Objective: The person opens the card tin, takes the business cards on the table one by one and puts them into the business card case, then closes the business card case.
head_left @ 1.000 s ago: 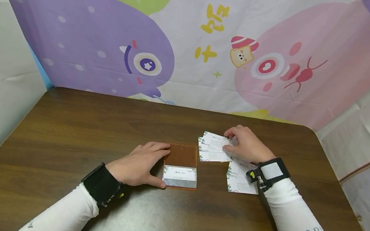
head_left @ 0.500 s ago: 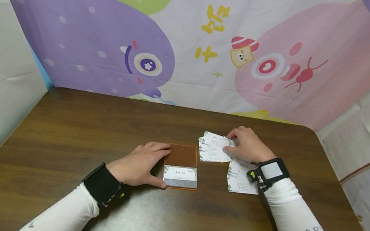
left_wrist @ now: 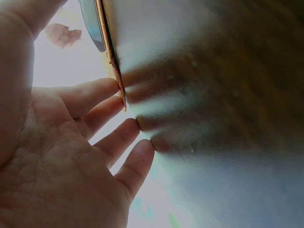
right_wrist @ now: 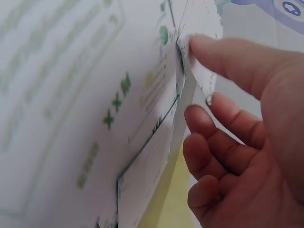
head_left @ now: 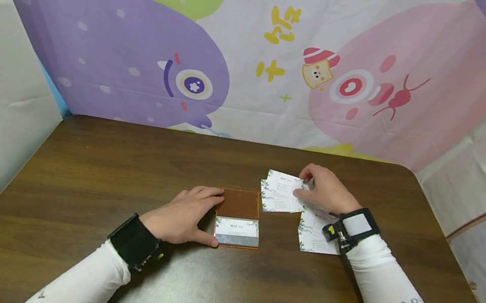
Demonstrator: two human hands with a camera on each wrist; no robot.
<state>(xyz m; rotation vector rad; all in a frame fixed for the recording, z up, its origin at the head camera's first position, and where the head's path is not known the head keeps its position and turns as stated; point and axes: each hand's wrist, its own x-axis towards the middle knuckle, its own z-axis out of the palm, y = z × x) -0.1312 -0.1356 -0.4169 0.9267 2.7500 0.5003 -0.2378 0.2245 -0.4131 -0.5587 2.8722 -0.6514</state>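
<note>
A brown card holder lies opened out on the table, with a white printed card in its lower pocket. Spread along the holder's left side, my left hand rests its fingertips at the upper edge and its thumb at the lower corner. In the left wrist view, fingertips touch the holder's rim. Over the loose cards, my right hand pinches the top white card at its right end. The right wrist view has the thumb on that card and the index finger at its corner.
Several overlapping white cards with leafy borders lie right of the holder; a lower group sits partly beneath my right wrist. The wooden table meets a cartoon-printed cloth at the back. White sheeting hangs on both sides.
The top card in my right hand has shifted slightly away, toward the back. My left hand and the card holder have stayed put.
</note>
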